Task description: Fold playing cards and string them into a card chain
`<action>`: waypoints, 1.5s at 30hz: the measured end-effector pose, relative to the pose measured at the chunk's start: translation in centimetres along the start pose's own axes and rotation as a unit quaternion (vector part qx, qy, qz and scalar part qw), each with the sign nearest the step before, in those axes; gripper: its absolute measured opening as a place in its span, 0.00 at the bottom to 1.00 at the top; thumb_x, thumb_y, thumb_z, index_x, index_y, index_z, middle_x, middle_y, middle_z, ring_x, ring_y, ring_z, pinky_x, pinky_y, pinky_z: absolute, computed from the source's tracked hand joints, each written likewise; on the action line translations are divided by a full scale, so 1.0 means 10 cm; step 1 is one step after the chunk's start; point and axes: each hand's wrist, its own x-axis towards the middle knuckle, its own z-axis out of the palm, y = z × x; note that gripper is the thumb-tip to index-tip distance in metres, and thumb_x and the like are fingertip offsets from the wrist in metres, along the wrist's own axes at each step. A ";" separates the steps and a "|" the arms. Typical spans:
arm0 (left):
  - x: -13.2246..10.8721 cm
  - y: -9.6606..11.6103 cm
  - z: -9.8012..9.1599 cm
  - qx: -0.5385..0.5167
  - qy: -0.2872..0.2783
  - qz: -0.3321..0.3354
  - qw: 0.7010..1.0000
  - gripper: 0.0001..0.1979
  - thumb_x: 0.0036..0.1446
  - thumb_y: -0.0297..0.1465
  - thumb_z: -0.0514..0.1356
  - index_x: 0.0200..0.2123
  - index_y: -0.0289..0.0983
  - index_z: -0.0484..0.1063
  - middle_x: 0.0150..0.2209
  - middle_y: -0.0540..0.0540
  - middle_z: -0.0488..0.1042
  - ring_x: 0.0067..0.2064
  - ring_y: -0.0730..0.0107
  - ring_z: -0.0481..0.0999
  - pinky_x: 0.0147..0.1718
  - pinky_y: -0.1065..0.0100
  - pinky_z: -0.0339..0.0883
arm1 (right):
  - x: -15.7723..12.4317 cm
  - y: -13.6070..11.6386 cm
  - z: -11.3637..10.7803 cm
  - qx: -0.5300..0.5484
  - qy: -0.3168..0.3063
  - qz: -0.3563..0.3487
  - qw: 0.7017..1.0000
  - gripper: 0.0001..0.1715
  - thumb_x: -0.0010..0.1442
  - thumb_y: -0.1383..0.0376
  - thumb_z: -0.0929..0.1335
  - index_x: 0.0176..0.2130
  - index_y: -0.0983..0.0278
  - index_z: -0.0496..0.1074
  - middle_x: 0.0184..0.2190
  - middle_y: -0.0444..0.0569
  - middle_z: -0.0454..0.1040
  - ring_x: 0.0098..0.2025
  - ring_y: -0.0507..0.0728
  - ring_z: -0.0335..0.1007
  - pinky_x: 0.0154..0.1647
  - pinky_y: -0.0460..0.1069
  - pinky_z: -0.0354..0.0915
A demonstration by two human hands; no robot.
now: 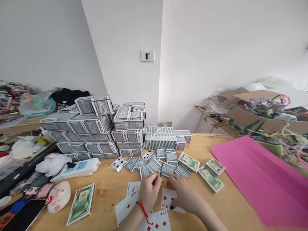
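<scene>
My left hand, with a red cord bracelet at its wrist, is closed in a pinch. A thin dark sliver shows above its fingertips; I cannot make out what it is. My right hand spans a three of hearts, thumb over the card's face and fingers spread beyond its top edge. Beneath and beside my left forearm lie large face-up cards, among them a diamonds card and an ace. Just beyond both hands is a loose heap of small grey-backed cards, a few face up.
Stacked grey-backed decks rise at the back left, beside a row of green-edged decks. Green card boxes lie right, another box left. Pink paper covers the right. A power strip, plush and phone are left.
</scene>
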 end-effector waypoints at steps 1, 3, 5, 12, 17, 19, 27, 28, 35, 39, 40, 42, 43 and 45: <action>0.01 0.00 -0.02 0.033 0.017 0.020 0.999 0.17 0.55 0.38 0.49 0.20 0.37 0.66 0.16 0.52 0.63 0.20 0.73 0.65 0.20 0.73 0.58 | 0.00 -0.01 0.00 -0.009 -0.005 0.009 1.000 0.24 0.34 0.71 0.72 0.35 0.62 0.67 0.38 0.48 0.67 0.41 0.59 0.62 0.36 0.47 0.58; 0.05 -0.02 -0.05 0.091 0.062 0.064 0.992 0.11 0.54 0.34 0.50 0.25 0.38 0.68 0.24 0.49 0.69 0.29 0.67 0.70 0.29 0.69 0.64 | 0.00 -0.03 0.01 -0.015 -0.020 0.027 0.999 0.22 0.34 0.73 0.70 0.34 0.63 0.67 0.36 0.49 0.68 0.38 0.58 0.64 0.33 0.47 0.57; 0.10 -0.09 -0.08 0.137 0.098 0.105 0.980 0.08 0.53 0.31 0.51 0.35 0.39 0.68 0.36 0.45 0.71 0.42 0.61 0.69 0.41 0.60 0.64 | 0.00 -0.06 0.01 -0.019 -0.035 0.037 0.999 0.18 0.36 0.74 0.69 0.31 0.64 0.68 0.33 0.49 0.69 0.37 0.58 0.65 0.31 0.46 0.57; 0.21 -0.41 -0.03 0.221 0.099 0.114 0.964 0.21 0.52 0.30 0.53 0.50 0.39 0.57 0.51 0.42 0.63 0.56 0.56 0.58 0.50 0.51 0.57 | -0.04 -0.15 0.02 -0.059 -0.013 0.042 0.997 0.24 0.34 0.76 0.68 0.36 0.66 0.66 0.40 0.54 0.67 0.42 0.62 0.63 0.36 0.49 0.58; 0.22 -0.39 -0.04 0.199 0.101 0.111 0.968 0.21 0.51 0.26 0.53 0.50 0.39 0.57 0.49 0.42 0.64 0.54 0.58 0.61 0.50 0.52 0.58 | -0.10 -0.24 -0.02 -0.077 -0.036 0.060 0.995 0.24 0.38 0.80 0.63 0.38 0.67 0.66 0.40 0.56 0.68 0.37 0.58 0.67 0.31 0.47 0.59; 0.21 -0.36 -0.05 0.180 0.106 0.109 0.972 0.21 0.51 0.25 0.53 0.50 0.39 0.56 0.50 0.42 0.63 0.54 0.58 0.60 0.50 0.52 0.58 | -0.11 -0.27 -0.05 -0.093 -0.052 0.065 0.992 0.23 0.38 0.79 0.64 0.38 0.68 0.66 0.40 0.57 0.68 0.39 0.60 0.66 0.33 0.48 0.59; 0.15 -0.34 0.00 0.041 0.104 0.065 0.992 0.22 0.52 0.24 0.51 0.52 0.43 0.57 0.54 0.41 0.55 0.49 0.60 0.66 0.43 0.57 0.66 | -0.12 -0.25 -0.08 -0.099 -0.076 0.038 0.991 0.21 0.35 0.74 0.68 0.35 0.70 0.69 0.38 0.58 0.70 0.41 0.64 0.64 0.35 0.50 0.59; 0.15 -0.35 0.00 0.015 0.094 0.058 0.994 0.22 0.52 0.24 0.51 0.52 0.43 0.56 0.55 0.41 0.54 0.47 0.62 0.68 0.41 0.60 0.68 | -0.10 -0.21 -0.07 -0.077 -0.069 0.035 0.994 0.20 0.35 0.74 0.68 0.34 0.69 0.69 0.37 0.56 0.70 0.39 0.63 0.65 0.32 0.48 0.59; 0.20 -0.36 -0.03 -0.116 0.053 0.045 0.991 0.24 0.50 0.23 0.52 0.51 0.44 0.58 0.55 0.43 0.54 0.42 0.67 0.69 0.38 0.64 0.69 | 0.10 0.11 -0.15 0.200 0.096 0.014 0.975 0.10 0.48 0.70 0.61 0.31 0.63 0.69 0.28 0.45 0.72 0.30 0.55 0.67 0.28 0.45 0.59; 0.19 -0.37 -0.03 -0.169 0.014 0.061 0.984 0.23 0.52 0.27 0.53 0.53 0.43 0.57 0.56 0.42 0.53 0.48 0.63 0.67 0.43 0.63 0.67 | 0.20 0.18 -0.22 0.318 0.194 0.028 0.927 0.13 0.50 0.64 0.62 0.36 0.64 0.70 0.35 0.50 0.74 0.38 0.59 0.68 0.36 0.49 0.62; 0.19 -0.37 -0.03 -0.171 0.007 0.066 0.983 0.23 0.53 0.28 0.54 0.53 0.43 0.57 0.57 0.42 0.53 0.50 0.62 0.66 0.44 0.62 0.66 | 0.20 0.19 -0.22 0.327 0.203 0.037 0.922 0.14 0.50 0.63 0.62 0.37 0.64 0.70 0.36 0.51 0.74 0.39 0.60 0.68 0.37 0.49 0.62; 0.17 -0.35 -0.03 -0.162 -0.004 0.075 0.984 0.23 0.53 0.29 0.54 0.54 0.44 0.57 0.57 0.42 0.53 0.52 0.60 0.64 0.44 0.62 0.66 | 0.21 0.21 -0.21 0.329 0.209 0.043 0.920 0.13 0.51 0.62 0.63 0.37 0.64 0.70 0.35 0.51 0.74 0.38 0.60 0.69 0.36 0.49 0.63; 0.16 -0.33 -0.04 -0.156 -0.008 0.081 0.984 0.23 0.53 0.29 0.54 0.54 0.44 0.57 0.57 0.42 0.53 0.52 0.60 0.64 0.44 0.62 0.66 | 0.22 0.21 -0.20 0.324 0.208 0.041 0.922 0.12 0.51 0.62 0.62 0.35 0.64 0.70 0.33 0.50 0.74 0.36 0.59 0.69 0.34 0.49 0.63; 0.15 -0.30 -0.05 -0.145 -0.016 0.093 0.985 0.23 0.53 0.28 0.54 0.54 0.45 0.58 0.56 0.43 0.54 0.52 0.60 0.64 0.44 0.61 0.66 | 0.22 0.22 -0.17 0.310 0.208 0.036 0.927 0.08 0.50 0.61 0.63 0.29 0.63 0.68 0.26 0.47 0.73 0.30 0.57 0.68 0.29 0.47 0.61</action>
